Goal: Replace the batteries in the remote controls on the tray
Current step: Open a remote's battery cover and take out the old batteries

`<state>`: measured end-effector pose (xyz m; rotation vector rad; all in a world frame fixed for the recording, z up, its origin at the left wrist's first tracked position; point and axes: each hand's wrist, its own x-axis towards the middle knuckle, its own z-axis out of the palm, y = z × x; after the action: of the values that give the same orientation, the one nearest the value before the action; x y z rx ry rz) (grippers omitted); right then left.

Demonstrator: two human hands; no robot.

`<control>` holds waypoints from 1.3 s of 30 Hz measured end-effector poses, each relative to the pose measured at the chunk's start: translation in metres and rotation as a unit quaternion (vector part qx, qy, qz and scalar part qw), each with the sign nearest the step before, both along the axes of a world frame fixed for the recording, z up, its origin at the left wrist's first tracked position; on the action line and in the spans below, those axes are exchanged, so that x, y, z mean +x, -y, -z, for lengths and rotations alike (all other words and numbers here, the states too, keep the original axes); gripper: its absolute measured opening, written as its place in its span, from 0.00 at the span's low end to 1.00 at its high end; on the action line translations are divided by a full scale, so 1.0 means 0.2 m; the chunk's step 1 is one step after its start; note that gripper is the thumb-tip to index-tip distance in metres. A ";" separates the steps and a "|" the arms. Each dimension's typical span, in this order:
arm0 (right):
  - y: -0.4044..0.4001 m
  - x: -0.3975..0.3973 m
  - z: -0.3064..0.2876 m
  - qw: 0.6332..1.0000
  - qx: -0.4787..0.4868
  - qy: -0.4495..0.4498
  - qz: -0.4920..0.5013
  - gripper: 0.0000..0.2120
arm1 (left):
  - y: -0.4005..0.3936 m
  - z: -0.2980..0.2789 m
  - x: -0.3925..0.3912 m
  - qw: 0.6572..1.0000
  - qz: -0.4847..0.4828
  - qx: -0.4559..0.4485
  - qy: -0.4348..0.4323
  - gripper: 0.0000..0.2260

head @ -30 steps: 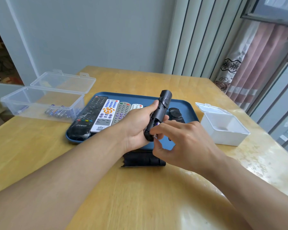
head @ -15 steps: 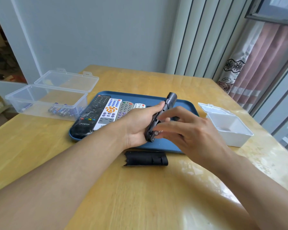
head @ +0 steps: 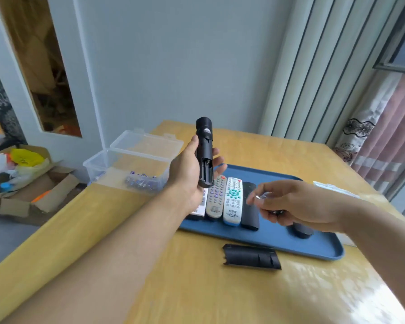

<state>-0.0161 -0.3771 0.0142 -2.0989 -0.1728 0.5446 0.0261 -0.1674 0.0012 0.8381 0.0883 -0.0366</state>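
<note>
A left hand [head: 187, 174] grips a black remote [head: 204, 152] upright above the tray's [head: 318, 244] far left corner, battery bay exposed; the right hand [head: 288, 204] pinches a battery [head: 260, 196] over the tray's middle.

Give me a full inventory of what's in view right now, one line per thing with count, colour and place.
black remote: 1, black, upright in left hand, battery bay open and facing camera
battery cover: 1, black, on table in front of tray
tray: 1, blue, mid table
remotes on tray: at least 5, white, grey and black, lying side by side
batteries: count unclear, silver tip, pinched in right hand
clear box: 1, transparent, lid open, left of tray, batteries inside
white box: 1, partly hidden behind right arm
table: 1, yellow wood
cardboard boxes: several, brown, floor left
left hand: grips black remote
right hand: pinches batteries
</note>
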 end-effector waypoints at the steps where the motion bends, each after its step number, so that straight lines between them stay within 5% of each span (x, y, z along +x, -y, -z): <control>1: -0.08 0.04 -0.03 1.000 -0.012 0.005 -0.025 0.07 | -0.10 0.00 0.03 0.999 -0.035 0.006 0.007 0.13; 7: -0.63 0.36 -0.11 0.982 -0.111 0.133 -0.082 0.09 | -0.68 0.04 0.22 0.969 -0.237 0.068 0.035 0.13; 11: -1.07 0.57 -0.10 0.903 -0.245 0.302 -0.183 0.08 | -0.88 0.13 0.25 0.931 -0.343 0.123 0.032 0.14; 15: -1.38 0.70 -0.03 0.821 -0.343 0.357 -0.284 0.12 | -0.90 0.14 0.26 0.928 -0.352 0.114 0.056 0.14; 18: -1.50 0.76 0.01 0.793 -0.388 0.354 -0.309 0.17 | -0.91 0.14 0.27 0.927 -0.359 0.095 0.053 0.15; 22: -1.55 0.76 0.04 0.780 -0.436 0.316 -0.318 0.12 | -0.94 0.13 0.27 0.928 -0.369 0.051 0.028 0.15; 27: -1.54 0.75 0.02 0.765 -0.439 0.329 -0.337 0.26 | -0.95 0.14 0.28 0.931 -0.365 0.022 -0.012 0.14; 32: -1.50 0.75 0.06 0.760 -0.439 0.345 -0.332 0.28 | -0.94 0.15 0.28 0.929 -0.367 0.034 -0.008 0.15; 39: -1.31 0.69 -0.08 0.822 -0.367 0.365 -0.238 0.24 | -0.88 0.14 0.23 0.936 -0.350 0.050 0.009 0.14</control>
<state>0.1216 -0.1157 0.0297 -2.9617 -1.1061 0.0212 0.0726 0.0083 -0.0267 0.8692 0.3693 0.6519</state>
